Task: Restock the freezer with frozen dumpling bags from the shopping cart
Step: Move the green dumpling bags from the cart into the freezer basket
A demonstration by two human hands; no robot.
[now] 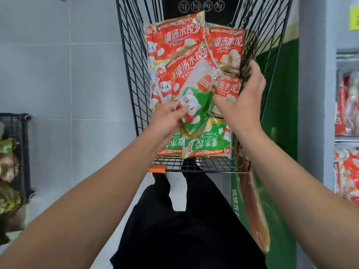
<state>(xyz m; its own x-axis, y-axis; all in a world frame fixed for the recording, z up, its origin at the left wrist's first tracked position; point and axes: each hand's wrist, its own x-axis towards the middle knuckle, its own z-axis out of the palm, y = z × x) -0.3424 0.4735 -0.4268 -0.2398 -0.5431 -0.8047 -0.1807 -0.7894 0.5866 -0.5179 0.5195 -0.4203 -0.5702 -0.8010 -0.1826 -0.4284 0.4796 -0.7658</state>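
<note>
L hand [168, 119] pinches green bag [196, 107] at its near corner, lifted clear of the pile at cart [196, 165] near edge, prob. to free it. R hand [241, 102] fingers spread, holding nothing, steadying red bags [175, 45]. Freezer [347, 105] far R.

Premises: retail food shop, frozen goods aisle. Evidence follows. A black wire shopping cart [136, 61] stands in the centre, loaded with many identical printed retail packs: red dumpling bags [174, 41] at the far end, green dumpling bags [207, 144] at the near end. At right, a white freezer [330, 105] holds shelves stocked with similar red packs [344, 105], with a yellow label [354, 16] near its top. A green promotional panel [279, 98] sits beside the cart. At left, a black wire rack [13, 152] holds bagged goods. Floor is grey tile [68, 74].
</note>
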